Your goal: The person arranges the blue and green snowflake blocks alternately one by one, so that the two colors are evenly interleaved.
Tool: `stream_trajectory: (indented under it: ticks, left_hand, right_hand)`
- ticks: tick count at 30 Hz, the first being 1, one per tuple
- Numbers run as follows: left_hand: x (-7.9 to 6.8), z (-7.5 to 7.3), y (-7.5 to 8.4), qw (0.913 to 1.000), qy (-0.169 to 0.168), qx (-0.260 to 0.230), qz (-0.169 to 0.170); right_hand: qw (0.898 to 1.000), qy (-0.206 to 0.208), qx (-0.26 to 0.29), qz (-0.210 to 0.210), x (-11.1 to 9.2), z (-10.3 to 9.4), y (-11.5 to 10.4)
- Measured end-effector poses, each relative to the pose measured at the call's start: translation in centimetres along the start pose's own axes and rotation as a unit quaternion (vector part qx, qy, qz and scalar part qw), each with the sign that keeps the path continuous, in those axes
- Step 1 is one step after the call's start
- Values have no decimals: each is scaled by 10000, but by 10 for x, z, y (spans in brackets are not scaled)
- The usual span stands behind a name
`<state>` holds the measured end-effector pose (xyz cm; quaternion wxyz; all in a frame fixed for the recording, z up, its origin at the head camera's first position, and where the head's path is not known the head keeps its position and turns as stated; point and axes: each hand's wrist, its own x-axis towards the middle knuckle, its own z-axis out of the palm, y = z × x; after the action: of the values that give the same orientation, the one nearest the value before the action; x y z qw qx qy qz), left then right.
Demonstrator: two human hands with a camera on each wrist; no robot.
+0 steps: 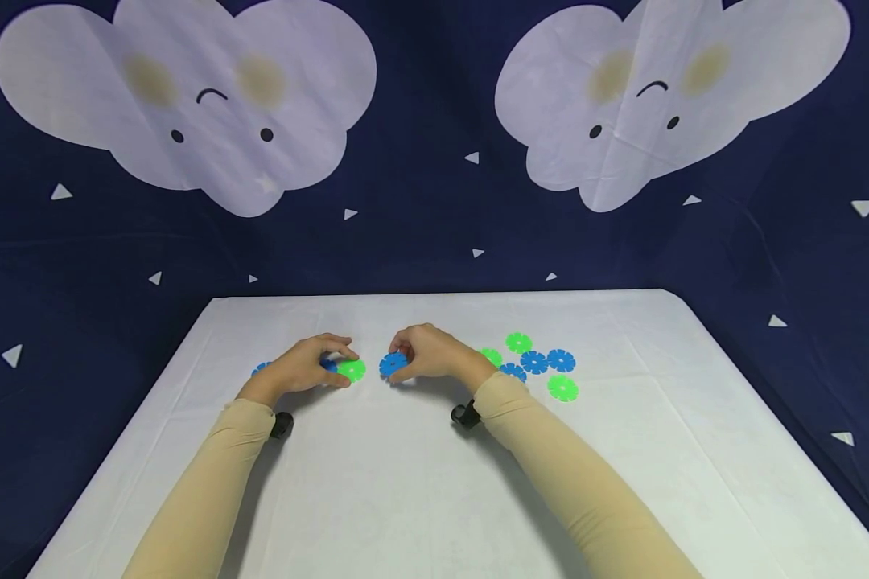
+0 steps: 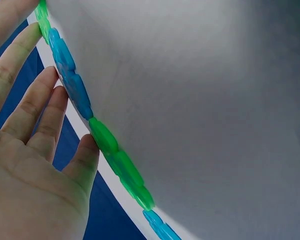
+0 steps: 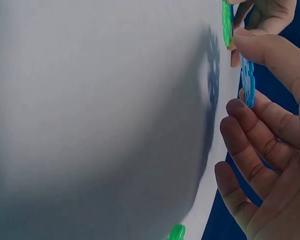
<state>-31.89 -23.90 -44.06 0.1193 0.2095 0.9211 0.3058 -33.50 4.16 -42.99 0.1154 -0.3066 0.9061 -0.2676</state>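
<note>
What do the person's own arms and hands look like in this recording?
The left sleeve and right sleeve are plain beige and long, reaching the wrists. A small black device is worn at the left wrist and another at the right. The left hand and right hand are ungloved.

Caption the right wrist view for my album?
Right-hand grip pinching a blue slotted disc over a white tabletop.

Blue round notched plastic disc (image 1: 392,365) in my pinch — smooth. Green round notched plastic disc (image 1: 352,370): glossy. My long beige cloth sleeve (image 1: 579,474): matt. White cloth-like table covering (image 1: 405,482) — matt, lightly creased.
</note>
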Motion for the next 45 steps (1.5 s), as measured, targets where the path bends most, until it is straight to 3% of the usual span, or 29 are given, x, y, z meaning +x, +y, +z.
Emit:
stream_trajectory:
  ticks: [17,45]
  left_hand:
    - [2,1,-2,10000,-10,10,-27]
    - [3,0,-2,9999,-86,75,13]
  right_hand:
    - [9998,-135,-168,-32,10,11,-13]
    - [9996,-233,-150,76,18,16,-12]
